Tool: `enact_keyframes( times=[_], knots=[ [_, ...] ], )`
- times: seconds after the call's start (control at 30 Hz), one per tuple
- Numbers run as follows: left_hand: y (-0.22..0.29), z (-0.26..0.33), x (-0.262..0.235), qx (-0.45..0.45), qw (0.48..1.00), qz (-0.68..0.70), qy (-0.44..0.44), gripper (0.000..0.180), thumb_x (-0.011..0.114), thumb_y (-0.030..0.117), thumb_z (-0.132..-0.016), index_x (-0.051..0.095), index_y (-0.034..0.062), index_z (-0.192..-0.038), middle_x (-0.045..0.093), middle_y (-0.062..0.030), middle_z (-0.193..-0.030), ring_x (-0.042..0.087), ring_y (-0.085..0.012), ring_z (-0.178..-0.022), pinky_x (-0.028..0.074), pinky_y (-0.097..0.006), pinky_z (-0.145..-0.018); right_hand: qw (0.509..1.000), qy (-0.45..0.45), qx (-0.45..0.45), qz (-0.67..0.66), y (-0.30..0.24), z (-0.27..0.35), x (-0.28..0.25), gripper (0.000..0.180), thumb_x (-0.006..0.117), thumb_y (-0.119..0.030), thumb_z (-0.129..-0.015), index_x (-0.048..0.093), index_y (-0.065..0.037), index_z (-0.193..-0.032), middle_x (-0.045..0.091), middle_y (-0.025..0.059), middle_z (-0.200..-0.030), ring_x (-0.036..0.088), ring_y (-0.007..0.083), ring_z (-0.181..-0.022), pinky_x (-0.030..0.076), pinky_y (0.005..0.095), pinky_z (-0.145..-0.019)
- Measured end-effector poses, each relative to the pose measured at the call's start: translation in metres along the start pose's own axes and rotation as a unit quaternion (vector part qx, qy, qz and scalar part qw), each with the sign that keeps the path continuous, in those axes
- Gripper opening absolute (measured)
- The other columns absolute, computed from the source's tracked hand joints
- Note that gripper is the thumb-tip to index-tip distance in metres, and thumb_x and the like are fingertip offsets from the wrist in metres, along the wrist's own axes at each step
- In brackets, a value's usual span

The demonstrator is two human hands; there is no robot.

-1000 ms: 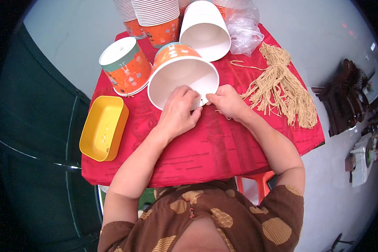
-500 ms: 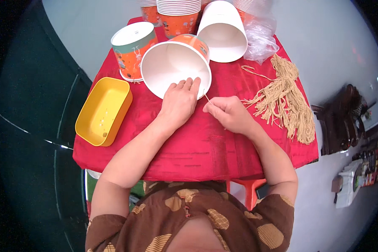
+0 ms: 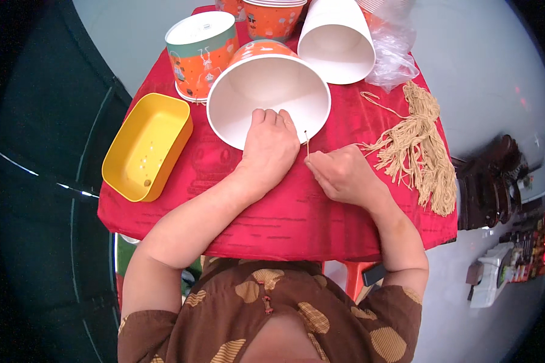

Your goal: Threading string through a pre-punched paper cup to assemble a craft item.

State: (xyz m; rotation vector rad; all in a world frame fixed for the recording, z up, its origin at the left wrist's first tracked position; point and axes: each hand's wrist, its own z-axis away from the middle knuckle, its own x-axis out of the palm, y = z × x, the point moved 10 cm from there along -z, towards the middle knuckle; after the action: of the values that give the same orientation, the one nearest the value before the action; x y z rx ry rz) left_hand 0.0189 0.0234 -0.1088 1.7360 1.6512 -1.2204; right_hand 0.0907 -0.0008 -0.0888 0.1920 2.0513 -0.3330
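Observation:
An orange-printed paper bucket point(image 3: 233, 85) lies tipped on its side with its white mouth toward me. My left hand point(image 3: 272, 142) is closed over the near rim, fingers inside the mouth, thumb hidden. Just right of it, a short tan cord point(image 3: 307, 145) passes at the rim, with a small dark spot at its upper end. My right hand point(image 3: 343, 172) pinches the lower end of this cord between closed fingers. To the right lies a loose bundle of tan cords point(image 3: 421, 145), one strand trailing off it.
A yellow tub point(image 3: 178, 127) with a few small bits inside stands at left. Behind are an upturned orange bucket point(image 3: 203, 57), a white-mouthed bucket point(image 3: 333, 54) on its side, stacked buckets point(image 3: 272, 21) and clear plastic wrap point(image 3: 392, 60). A red cloth point(image 3: 254, 233) covers the table.
The bucket's mouth has turned more squarely toward me. My right hand has shifted slightly right and down, still pinching the cord, which now stands more upright. The whole view has shifted a little.

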Motion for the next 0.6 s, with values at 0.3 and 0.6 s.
enact_keyframes(
  times=[0.3,0.6],
  knots=[
    [0.0,0.002,0.007,0.003,0.994,-0.099,-0.048,0.018,0.056,0.013,-0.078,0.07,0.0027,-0.081,0.058,-0.0102,-0.076,0.055,-0.024,-0.077,0.037,-0.041,-0.081,0.987,0.061,0.099,-0.106,0.031,0.0,-0.02,0.01,0.056,-0.005,-0.091,0.064,-0.001,-0.086,0.062,0.0157,-0.071,0.062,0.031,-0.059,0.047,0.0372,-0.052],
    [0.001,0.001,0.001,0.012,0.995,-0.091,-0.038,0.012,0.057,0.01,-0.076,0.064,0.0011,-0.079,0.058,-0.0101,-0.073,0.056,-0.0222,-0.075,0.038,-0.036,-0.075,0.974,0.067,0.143,-0.16,0.041,0.0,-0.019,0.014,0.054,-0.005,-0.093,0.064,0.002,-0.087,0.059,0.0142,-0.069,0.06,0.0231,-0.055,0.046,0.0321,-0.052]
  ],
)
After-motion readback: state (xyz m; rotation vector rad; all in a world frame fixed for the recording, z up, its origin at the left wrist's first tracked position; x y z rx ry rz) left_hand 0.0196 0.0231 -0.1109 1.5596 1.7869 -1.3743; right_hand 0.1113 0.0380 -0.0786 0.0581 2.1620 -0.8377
